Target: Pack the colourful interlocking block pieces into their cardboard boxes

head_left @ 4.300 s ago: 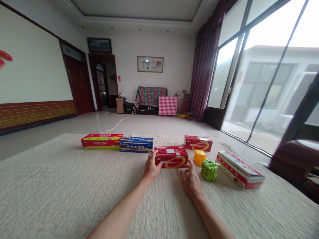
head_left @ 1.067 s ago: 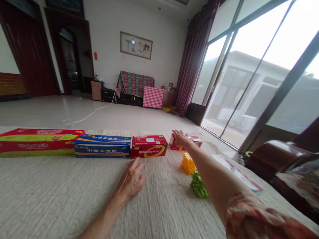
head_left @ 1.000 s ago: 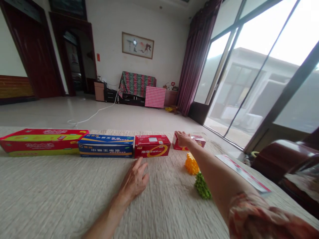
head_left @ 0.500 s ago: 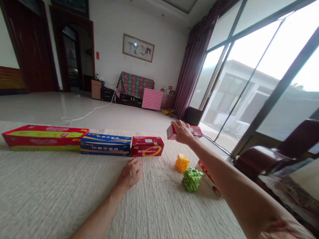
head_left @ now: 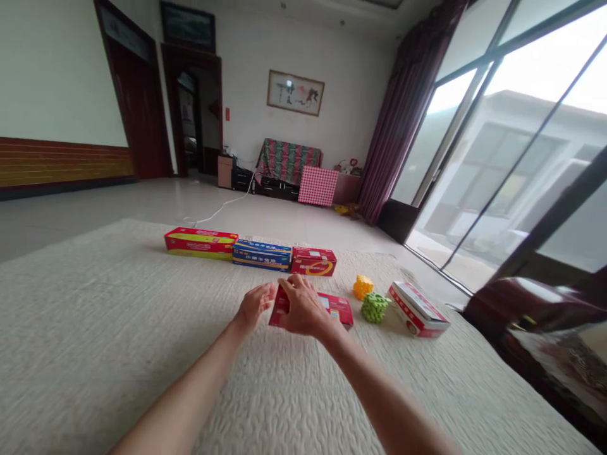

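Note:
A red cardboard box is gripped from above by my right hand, fingers over its left part. My left hand is just left of that box, its fingers apart and holding nothing; whether a fingertip touches the box I cannot tell. Behind my hands a row of boxes runs across the cloth: a long red and yellow-green box, a blue box and a red box. On the right sit a yellow spiky block and a green spiky block.
A white and red box lies at an angle right of the spiky blocks. The textured cream cloth spreads under everything. A dark red armchair stands at the right. Farther back are a covered cabinet and glass doors.
My right hand has carried the red box from the far right to the middle front, near my left hand. My view has shifted left, and the white and red box is now fully uncovered.

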Demonstrator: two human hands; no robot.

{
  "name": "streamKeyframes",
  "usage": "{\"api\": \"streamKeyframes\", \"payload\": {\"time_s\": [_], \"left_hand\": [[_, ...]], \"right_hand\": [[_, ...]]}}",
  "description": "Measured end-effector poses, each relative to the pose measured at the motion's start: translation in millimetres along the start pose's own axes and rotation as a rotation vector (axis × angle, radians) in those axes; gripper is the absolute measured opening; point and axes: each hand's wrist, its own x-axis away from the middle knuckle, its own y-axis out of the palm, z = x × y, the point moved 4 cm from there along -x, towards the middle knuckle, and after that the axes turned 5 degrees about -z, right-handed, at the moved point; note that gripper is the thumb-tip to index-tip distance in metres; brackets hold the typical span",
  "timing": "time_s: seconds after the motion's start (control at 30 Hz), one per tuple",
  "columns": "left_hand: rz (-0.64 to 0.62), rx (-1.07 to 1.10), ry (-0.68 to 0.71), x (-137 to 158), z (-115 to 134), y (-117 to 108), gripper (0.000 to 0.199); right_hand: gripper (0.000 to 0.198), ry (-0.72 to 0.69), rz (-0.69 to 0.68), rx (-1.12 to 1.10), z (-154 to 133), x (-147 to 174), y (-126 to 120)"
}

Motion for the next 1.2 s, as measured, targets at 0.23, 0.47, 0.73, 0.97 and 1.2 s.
{"api": "streamKeyframes", "payload": {"time_s": [0.23,0.47,0.73,0.97,1.2], "left_hand": [[-0.136,-0.219,0.061,50,20,-7,0.059],[-0.188,-0.609,0.126,63,19,0,0.058],[-0.267,-0.636,0.116,69,20,-2,0.078],[-0.407,-0.616,0.035,58,15,-7,0.098],[-0.45,-0.734,-0.034,52,26,-3,0.102]], "right_hand": [[0.056,0.002,-0.127,-0.049,-27,15,41],[0.042,0.119,-0.003,-0.142,12,63,20],[0.029,0.189,0.032,-0.213,58,89,14],[0.022,0.093,-0.066,-0.205,65,75,14],[0.027,0.097,-0.08,-0.14,64,79,19]]}}
